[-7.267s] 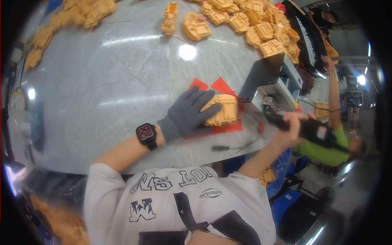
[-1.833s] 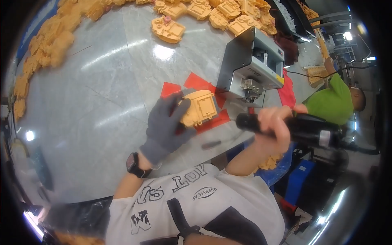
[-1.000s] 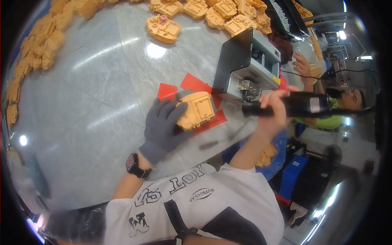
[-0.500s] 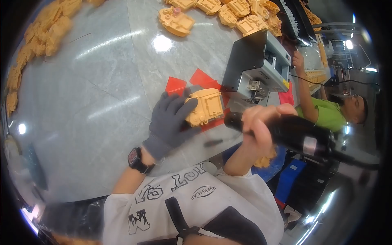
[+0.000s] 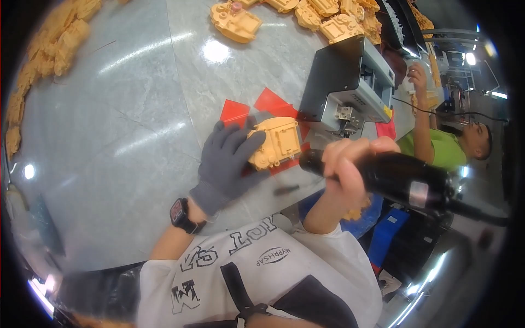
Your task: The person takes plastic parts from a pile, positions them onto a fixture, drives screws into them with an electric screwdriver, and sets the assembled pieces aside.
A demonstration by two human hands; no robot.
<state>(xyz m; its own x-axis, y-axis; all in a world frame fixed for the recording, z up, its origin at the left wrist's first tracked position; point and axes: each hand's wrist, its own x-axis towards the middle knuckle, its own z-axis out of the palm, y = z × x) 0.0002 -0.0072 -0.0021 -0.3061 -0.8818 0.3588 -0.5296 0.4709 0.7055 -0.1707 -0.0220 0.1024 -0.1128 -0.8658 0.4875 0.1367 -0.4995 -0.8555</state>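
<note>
In a grey glove, my left hand [image 5: 228, 163] grips the left side of a yellow-orange plastic housing [image 5: 283, 143], its thumb and fingers closed against the edge. The housing lies over red pieces [image 5: 284, 165] on the grey table. Bare, my right hand [image 5: 351, 169] is wrapped round a thick black power screwdriver [image 5: 396, 177] with a cord at its rear. Its nose points left, close to the housing's lower right corner. Whether the tip touches the housing I cannot tell.
A grey and black bench machine [image 5: 342, 90] stands right of the housing. Several similar housings [image 5: 235, 22] lie at the back, and more are piled along the left edge [image 5: 52, 60]. A co-worker in a green top [image 5: 437, 147] is at the right. A small dark tool [image 5: 287, 190] lies near the front edge.
The co-worker's raised hand has shifted to the right. My view has moved slightly; both my hands, the housing and the screwdriver keep nearly the same places.
</note>
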